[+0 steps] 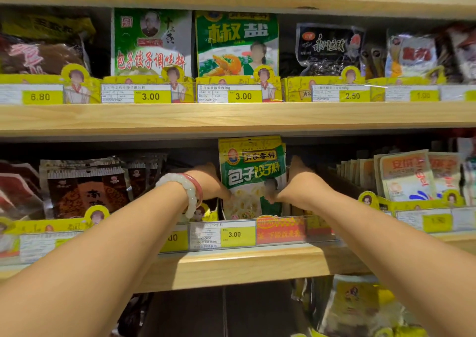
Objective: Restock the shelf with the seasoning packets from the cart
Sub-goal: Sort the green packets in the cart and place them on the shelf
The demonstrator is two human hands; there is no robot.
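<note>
The left thumb lies across the front of a green and yellow seasoning packet, low on its left edge, while the other fingers of that hand go behind the packet and are hidden. The right thumb presses the front near the lower right edge in the same way, its other fingers out of sight behind. So both hands pinch the packet, the left hand on one side and the right hand on the other, holding it upright.

The packet stands in its slot on the lower wooden shelf, its top just under the board above, with more packets of the same kind close behind it. Its foot sits behind a clear price rail carrying a yellow 3.00 tag and a red promotion label.

On the left wrist are a pale beaded bracelet and a pink bangle, touching each other. Both bare forearms reach in from the bottom corners.

Left of the packet are dark brown packets; right of it are pale orange sachets, leaning in a row. The upper shelf holds a green and white dumpling seasoning packet, a green pepper-salt packet and a black bag, each upright behind yellow price tags
</note>
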